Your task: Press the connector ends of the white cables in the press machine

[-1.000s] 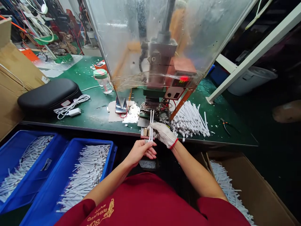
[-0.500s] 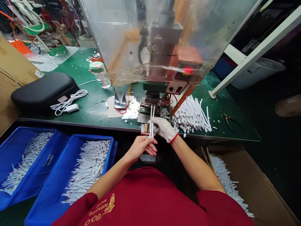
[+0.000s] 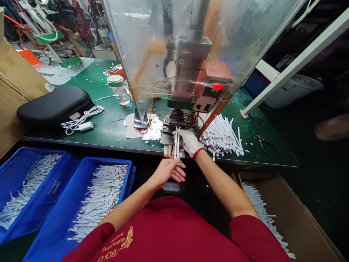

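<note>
Two thin white strips run side by side from my hands toward the press machine. My bare left hand pinches their near ends between thumb and forefinger, its other fingers loosely bent. In a white glove with a red cuff, my right hand is closed around the strips farther up, just in front of the press head. The strips' far tips lie at the machine's lower front; whether they are inside it I cannot tell. Right of the glove lies a pile of similar white strips with small metal-looking ends.
A clear plastic shield hangs before the machine. On the green table are a phone, a bottle, a black padded case, a white charger cable and pliers. Blue bins and a cardboard box hold more strips.
My gloved right hand has slid up the strips, closer to the press. The left hand still holds the near ends. The camera view has shifted slightly.
</note>
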The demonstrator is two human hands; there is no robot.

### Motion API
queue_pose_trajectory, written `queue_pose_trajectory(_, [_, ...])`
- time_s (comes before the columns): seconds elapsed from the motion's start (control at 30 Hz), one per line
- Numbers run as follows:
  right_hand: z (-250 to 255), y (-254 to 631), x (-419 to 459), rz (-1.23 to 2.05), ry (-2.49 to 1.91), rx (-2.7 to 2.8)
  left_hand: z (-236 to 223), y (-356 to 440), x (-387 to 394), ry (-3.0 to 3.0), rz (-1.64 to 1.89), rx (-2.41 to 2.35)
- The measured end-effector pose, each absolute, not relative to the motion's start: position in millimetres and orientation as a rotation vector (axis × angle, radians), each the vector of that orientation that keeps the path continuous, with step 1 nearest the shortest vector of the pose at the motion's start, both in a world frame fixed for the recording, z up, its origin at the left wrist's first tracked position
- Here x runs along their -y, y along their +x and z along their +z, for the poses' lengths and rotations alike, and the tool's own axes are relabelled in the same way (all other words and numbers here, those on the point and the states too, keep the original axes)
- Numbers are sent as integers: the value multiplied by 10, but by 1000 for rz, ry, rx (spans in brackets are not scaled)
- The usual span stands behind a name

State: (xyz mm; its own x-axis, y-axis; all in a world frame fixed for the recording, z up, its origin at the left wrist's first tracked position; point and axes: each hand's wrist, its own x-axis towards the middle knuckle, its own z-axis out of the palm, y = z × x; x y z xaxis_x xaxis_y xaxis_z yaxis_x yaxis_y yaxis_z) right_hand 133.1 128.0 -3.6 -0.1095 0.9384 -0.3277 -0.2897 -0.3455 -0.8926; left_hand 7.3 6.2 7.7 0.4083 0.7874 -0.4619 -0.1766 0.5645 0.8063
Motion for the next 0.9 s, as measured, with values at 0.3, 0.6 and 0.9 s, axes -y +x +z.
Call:
queue_pose_trajectory(0.3, [18,1283,-1336,1625,-1202,793,68,112,-51,763,728,-987])
queue_pose_trajectory(0.6, [-19,1310,-1344,1618,-1177,828,82,121,-56,744,734,-985])
queue_pose_trajectory(0.9, [-14,1310,-1328,1604,-1211,830,81,125,-61,752,738,-994])
